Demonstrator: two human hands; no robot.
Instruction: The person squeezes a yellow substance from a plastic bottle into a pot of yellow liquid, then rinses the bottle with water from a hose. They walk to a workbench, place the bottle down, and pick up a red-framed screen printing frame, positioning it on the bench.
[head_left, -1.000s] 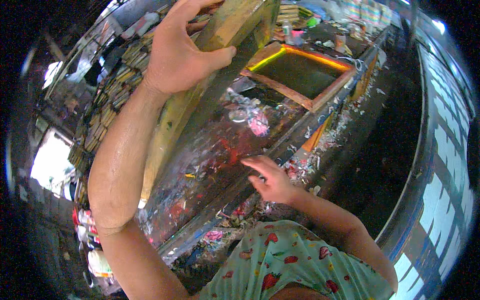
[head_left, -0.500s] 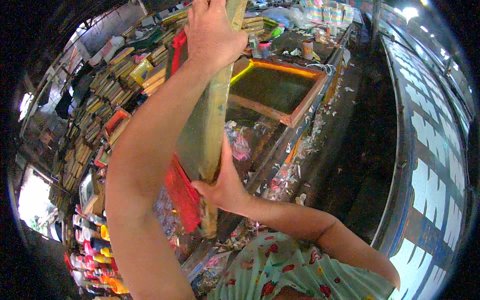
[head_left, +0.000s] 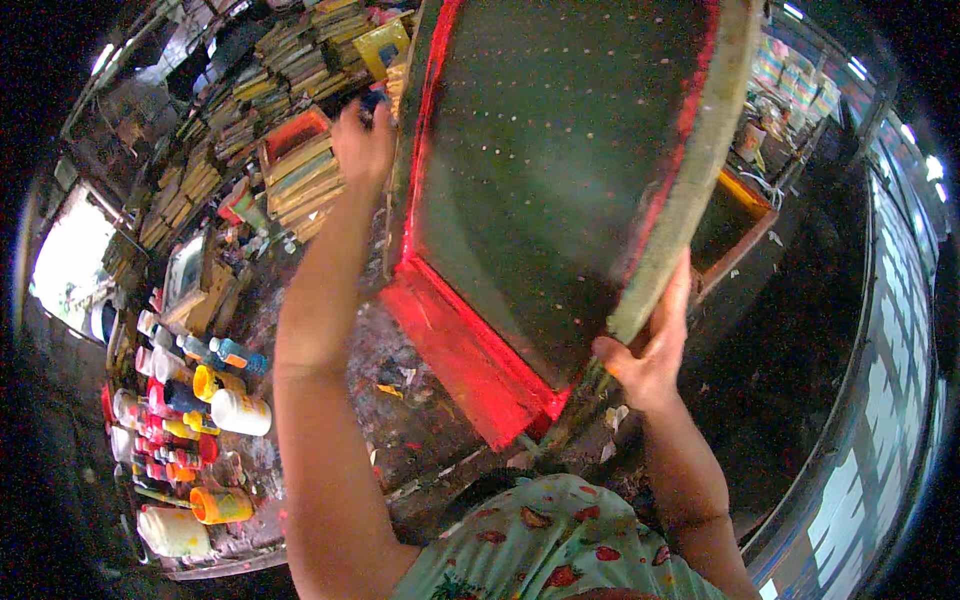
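Observation:
A large screen-printing frame (head_left: 560, 200) stands tilted in front of me, its dark mesh bordered in red and marked with rows of small light dots. My right hand (head_left: 655, 350) grips its right side rail low down, thumb on the near face. Off the frame's left side, my left hand (head_left: 365, 150) is raised with curled fingers around or against a small dark blue thing (head_left: 373, 99), whose kind I cannot make out. Red ink coats the frame's lower rail (head_left: 465, 355), which sits over the stained worktable (head_left: 400, 430).
Bottles and tubs of ink, including a white tub (head_left: 240, 412) and a yellow-orange tub (head_left: 220, 505), crowd the left. Stacked wooden frames (head_left: 300, 185) lie beyond them. Another frame (head_left: 740, 215) rests behind at right. A long table with white pieces (head_left: 900, 320) runs along the far right.
The printing frame has turned from nearly edge-on to show its broad face. My left hand has let go of its top and moved left; my right hand still grips it, farther right.

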